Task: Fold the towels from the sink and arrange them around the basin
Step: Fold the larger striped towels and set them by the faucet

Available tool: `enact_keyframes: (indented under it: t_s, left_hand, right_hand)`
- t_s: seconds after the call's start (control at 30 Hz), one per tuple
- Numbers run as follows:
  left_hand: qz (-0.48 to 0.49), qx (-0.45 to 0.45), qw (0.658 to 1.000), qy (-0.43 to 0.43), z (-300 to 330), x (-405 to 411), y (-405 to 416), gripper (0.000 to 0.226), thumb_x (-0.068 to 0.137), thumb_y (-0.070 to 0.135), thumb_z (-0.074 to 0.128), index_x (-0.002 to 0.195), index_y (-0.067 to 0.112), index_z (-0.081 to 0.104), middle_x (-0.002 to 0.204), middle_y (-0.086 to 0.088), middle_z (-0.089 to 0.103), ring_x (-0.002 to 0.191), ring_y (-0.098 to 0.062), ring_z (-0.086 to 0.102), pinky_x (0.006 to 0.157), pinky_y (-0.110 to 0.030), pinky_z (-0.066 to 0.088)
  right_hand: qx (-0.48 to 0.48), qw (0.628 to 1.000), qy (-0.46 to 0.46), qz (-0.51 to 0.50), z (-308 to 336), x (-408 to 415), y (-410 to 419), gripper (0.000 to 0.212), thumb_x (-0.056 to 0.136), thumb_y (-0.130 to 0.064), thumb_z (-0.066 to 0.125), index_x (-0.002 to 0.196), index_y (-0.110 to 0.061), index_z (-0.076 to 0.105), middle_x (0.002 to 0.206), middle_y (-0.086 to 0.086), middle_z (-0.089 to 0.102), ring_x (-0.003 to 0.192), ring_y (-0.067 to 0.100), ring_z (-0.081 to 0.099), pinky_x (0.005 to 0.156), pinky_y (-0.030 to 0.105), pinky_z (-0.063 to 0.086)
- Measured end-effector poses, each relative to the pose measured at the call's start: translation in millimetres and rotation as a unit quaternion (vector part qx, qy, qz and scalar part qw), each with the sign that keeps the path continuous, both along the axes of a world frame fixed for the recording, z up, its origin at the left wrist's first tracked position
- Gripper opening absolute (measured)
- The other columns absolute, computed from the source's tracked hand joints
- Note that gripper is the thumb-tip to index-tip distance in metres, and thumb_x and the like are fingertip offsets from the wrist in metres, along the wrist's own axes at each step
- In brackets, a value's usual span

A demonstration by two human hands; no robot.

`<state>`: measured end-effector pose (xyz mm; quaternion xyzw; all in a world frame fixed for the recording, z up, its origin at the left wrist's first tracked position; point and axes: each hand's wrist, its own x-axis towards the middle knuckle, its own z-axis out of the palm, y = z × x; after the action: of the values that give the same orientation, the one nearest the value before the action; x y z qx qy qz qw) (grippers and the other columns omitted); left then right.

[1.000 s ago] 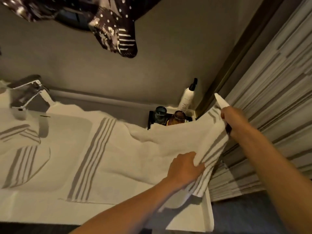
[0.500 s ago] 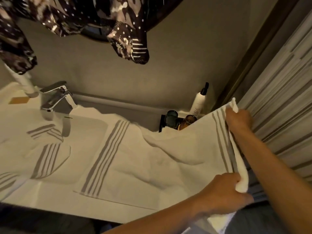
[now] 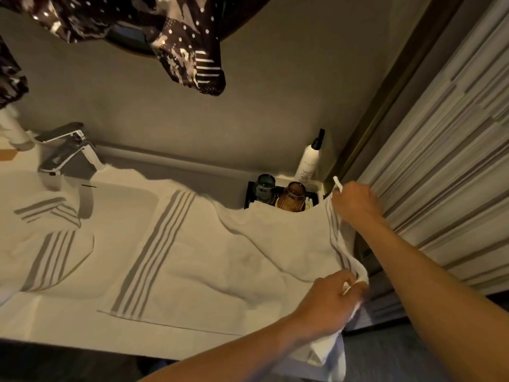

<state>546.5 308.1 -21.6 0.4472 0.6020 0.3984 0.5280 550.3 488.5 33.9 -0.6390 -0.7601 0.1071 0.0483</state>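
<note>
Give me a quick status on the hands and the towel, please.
Left hand and right hand both grip the striped towel's right edge. Towel spread over the counter, unfolded. Amber jar just behind the raised edge.

Chrome faucet [image 3: 66,150] sitting at back left, white pump bottle [image 3: 308,161] standing in the corner beside a black tray [image 3: 249,198] holding a grey cup [image 3: 265,186] and amber glass [image 3: 293,198]. Patterned dark cloth [image 3: 187,48] hanging overhead.

Both hands [image 3: 327,304] [image 3: 355,201] clenched, arms outstretched
</note>
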Motion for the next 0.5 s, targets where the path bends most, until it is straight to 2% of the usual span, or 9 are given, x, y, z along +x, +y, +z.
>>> enact_keyframes:
  t_s: [0.07,0.13,0.2,0.3,0.33,0.43,0.5]
  left_hand:
    - [0.021,0.027,0.999,-0.005,6.2,-12.6,-8.8,0.030,0.097,0.048,0.047,0.074,0.028,0.046,0.056,0.008,0.044,0.057,-0.006,0.041,0.063,-0.029,0.035]
    - [0.046,0.036,0.998,-0.036,11.8,-29.8,-23.1,0.032,0.097,0.048,0.047,0.072,0.029,0.043,0.056,0.005,0.040,0.057,-0.008,0.037,0.063,-0.030,0.033]
    - [0.076,0.047,0.994,-0.060,17.1,-50.5,-37.8,0.034,0.099,0.044,0.046,0.071,0.026,0.041,0.060,0.006,0.038,0.061,-0.007,0.035,0.064,-0.029,0.031]
    - [0.146,0.056,0.984,-0.085,19.1,-101.0,-60.2,0.038,0.100,0.044,0.046,0.080,0.012,0.047,0.072,0.003,0.045,0.070,-0.006,0.041,0.068,-0.025,0.032]
    - [0.173,0.063,0.978,-0.097,20.6,-120.5,-68.4,0.039,0.100,0.043,0.047,0.080,0.010,0.047,0.075,0.001,0.046,0.072,-0.007,0.042,0.070,-0.025,0.033]
    - [0.264,0.056,0.955,-0.122,20.8,-181.5,-95.1,0.030,0.102,0.035,0.048,0.074,0.024,0.048,0.073,0.010,0.051,0.068,0.001,0.049,0.069,-0.017,0.037]
    - [0.336,0.024,0.933,-0.128,6.7,-223.9,-114.4,0.015,0.103,0.031,0.047,0.089,0.032,0.053,0.084,0.019,0.053,0.075,0.015,0.052,0.077,-0.007,0.038]
  right_hand:
    - [-0.086,0.990,0.104,-0.040,4.0,-8.9,6.7,0.025,0.097,-0.029,0.054,0.107,-0.007,0.060,0.092,0.012,0.061,0.075,0.027,0.060,0.060,0.033,0.049]
    - [-0.176,0.953,0.223,-0.102,12.5,-26.2,12.4,0.024,0.094,-0.022,0.055,0.110,-0.006,0.056,0.096,0.016,0.061,0.075,0.028,0.061,0.056,0.030,0.048]
    - [-0.231,0.920,0.293,-0.121,17.4,-48.2,16.0,0.025,0.089,-0.020,0.054,0.109,-0.006,0.056,0.092,0.017,0.062,0.072,0.029,0.063,0.055,0.029,0.051]
    - [-0.264,0.887,0.367,-0.093,20.1,-100.3,-0.9,0.007,0.087,-0.015,0.049,0.089,-0.008,0.053,0.070,0.012,0.055,0.051,0.022,0.057,0.046,0.025,0.044]
    - [-0.268,0.876,0.392,-0.083,18.9,-119.9,-7.8,0.006,0.086,-0.011,0.049,0.082,-0.008,0.053,0.066,0.012,0.054,0.051,0.022,0.055,0.047,0.027,0.043]
    - [-0.287,0.849,0.440,-0.055,6.6,-186.0,-29.2,0.014,0.082,-0.001,0.048,0.072,-0.002,0.058,0.058,0.014,0.054,0.048,0.025,0.052,0.050,0.028,0.042]
    - [-0.295,0.850,0.436,-0.023,-8.8,-234.2,-44.4,0.014,0.082,-0.002,0.049,0.078,0.004,0.061,0.058,0.018,0.055,0.040,0.025,0.049,0.045,0.028,0.043]
